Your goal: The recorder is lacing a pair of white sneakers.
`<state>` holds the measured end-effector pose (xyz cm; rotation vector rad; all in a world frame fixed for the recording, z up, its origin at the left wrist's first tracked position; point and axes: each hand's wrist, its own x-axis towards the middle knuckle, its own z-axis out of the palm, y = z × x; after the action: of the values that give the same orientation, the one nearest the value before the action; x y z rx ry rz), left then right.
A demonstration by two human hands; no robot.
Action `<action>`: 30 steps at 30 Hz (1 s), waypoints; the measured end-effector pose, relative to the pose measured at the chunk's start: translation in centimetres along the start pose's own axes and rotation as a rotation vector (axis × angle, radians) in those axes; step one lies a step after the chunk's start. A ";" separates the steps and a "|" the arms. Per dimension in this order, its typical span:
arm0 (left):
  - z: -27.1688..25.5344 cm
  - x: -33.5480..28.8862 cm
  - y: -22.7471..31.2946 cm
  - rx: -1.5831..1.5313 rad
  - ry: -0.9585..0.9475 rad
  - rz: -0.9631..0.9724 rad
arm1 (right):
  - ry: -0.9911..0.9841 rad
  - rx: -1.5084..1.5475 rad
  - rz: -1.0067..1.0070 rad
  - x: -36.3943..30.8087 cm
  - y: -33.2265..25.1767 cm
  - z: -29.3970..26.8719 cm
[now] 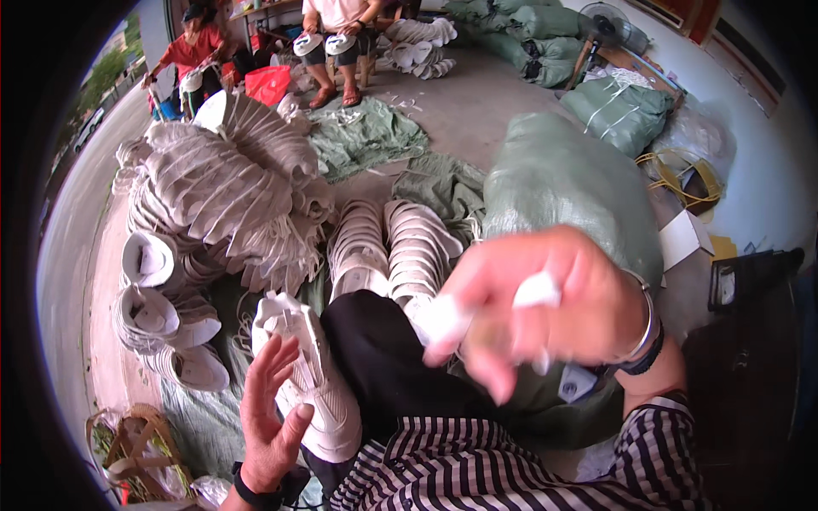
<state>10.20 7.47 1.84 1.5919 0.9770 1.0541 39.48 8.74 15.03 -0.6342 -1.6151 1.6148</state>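
Observation:
A white lace-up shoe (319, 409) lies across my left thigh with its toe toward me and its laces showing. My left hand (273, 409) is open beside it, fingers raised and apart, near the shoe's left side. Above my right thigh, my right hand (537, 307) is lifted and smeared by motion, its fingers bent. White patches show on or between these fingers; I cannot make out whether they are coverings or something held. Past my knee, two rows of nested white shoe uppers (366, 251) stretch away from me.
A big heap of white shoe uppers (204, 170) rises at the left, with smaller stacks (158, 315) nearer. A bulging green sack (571, 187) stands at the right. A woven basket (141, 451) sits at lower left. Two people (341, 17) sit at the back holding shoe pieces.

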 end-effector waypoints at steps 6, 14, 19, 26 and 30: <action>1.8 -2.8 3.0 -0.567 -0.278 -0.180 | -0.398 0.019 0.175 6.2 5.1 5.2; -6.8 -11.8 -3.6 -0.334 0.072 -0.686 | -0.361 -0.397 0.338 4.8 13.0 1.8; -12.8 -18.7 -11.7 -0.431 0.594 -0.817 | -0.156 -0.553 0.444 3.8 15.8 0.5; -13.1 -22.8 -15.4 0.752 -0.080 -0.889 | 0.254 -0.388 0.544 4.0 13.4 -2.3; -12.5 -13.8 -9.9 0.272 0.198 -0.781 | 0.047 -0.204 -0.090 6.6 11.7 -0.6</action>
<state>-6.88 0.29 -8.10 1.1346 1.7470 0.5436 34.10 15.27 4.57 -0.6890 -1.7623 1.3719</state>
